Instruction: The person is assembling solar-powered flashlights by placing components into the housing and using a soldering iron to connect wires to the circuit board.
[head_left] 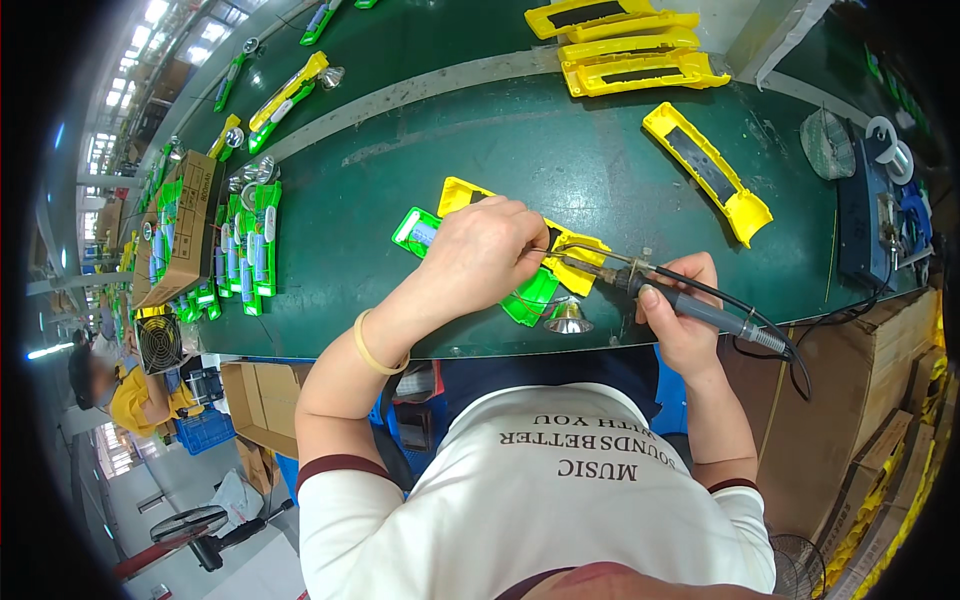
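My left hand point(480, 255) rests on a green and yellow plastic torch body point(525, 295) lying at the near edge of the dark green bench point(600, 160), pinching something small at the body's middle. My right hand point(680, 310) grips a soldering iron point(660, 290) with a grey handle; its metal tip points left toward my left fingertips. A silver cone-shaped reflector point(568, 318) lies just in front of the torch body, joined to it by thin wires.
A yellow half-shell point(708, 170) lies to the right, and several more are stacked point(630, 45) at the far side. Rows of green assembled bodies point(245, 255) and a cardboard box point(180, 230) sit left. A soldering station point(880, 200) stands right. Another person point(130, 390) sits far left.
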